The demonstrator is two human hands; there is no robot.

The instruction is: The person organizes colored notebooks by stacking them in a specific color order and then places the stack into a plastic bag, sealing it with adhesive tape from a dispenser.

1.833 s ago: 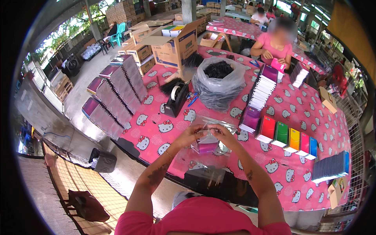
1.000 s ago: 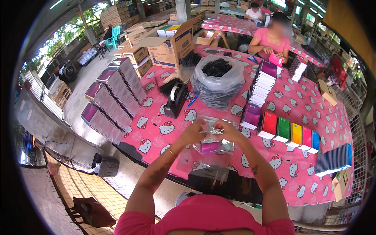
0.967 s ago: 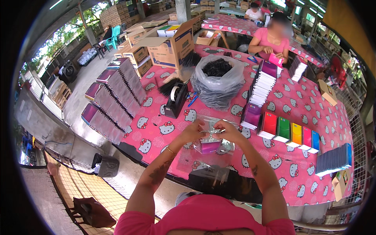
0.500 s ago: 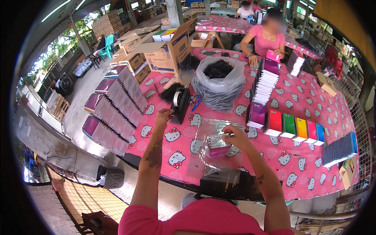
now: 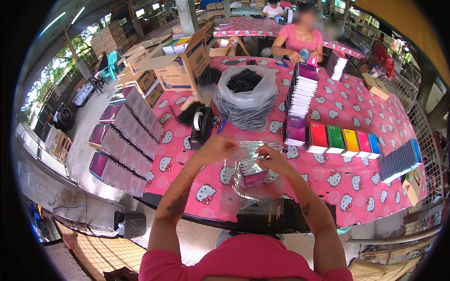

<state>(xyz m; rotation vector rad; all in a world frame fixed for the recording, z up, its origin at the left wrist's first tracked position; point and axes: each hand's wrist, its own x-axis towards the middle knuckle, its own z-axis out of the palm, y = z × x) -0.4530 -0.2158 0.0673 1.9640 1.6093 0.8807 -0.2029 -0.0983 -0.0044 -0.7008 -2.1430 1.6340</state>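
In front of me a spiral notebook with a purple cover (image 5: 255,179) lies inside a clear plastic bag (image 5: 248,199). My right hand (image 5: 274,160) is closed, pinching the bag's upper part above the notebook. My left hand (image 5: 219,149) hovers at the bag's upper left, its fingers smeared by motion, so I cannot see whether they hold anything. Just beyond the left hand stands a black tape dispenser (image 5: 196,138) with a roll of tape. Blue pens (image 5: 221,124) lie right of the dispenser.
Bagged notebooks (image 5: 119,145) stand in stacks at the left. A plastic sack of black coils (image 5: 248,105) sits mid-table, near an open carton (image 5: 176,70). Right are a notebook row (image 5: 300,100), coloured notebooks (image 5: 344,140) and a blue stack (image 5: 401,160). A co-worker (image 5: 300,37) handles things across the table.
My left hand has left the tape dispenser and moved right to the bag's upper edge. My right hand stays at the bag. The co-worker's hands have come together, and the view has shifted slightly.
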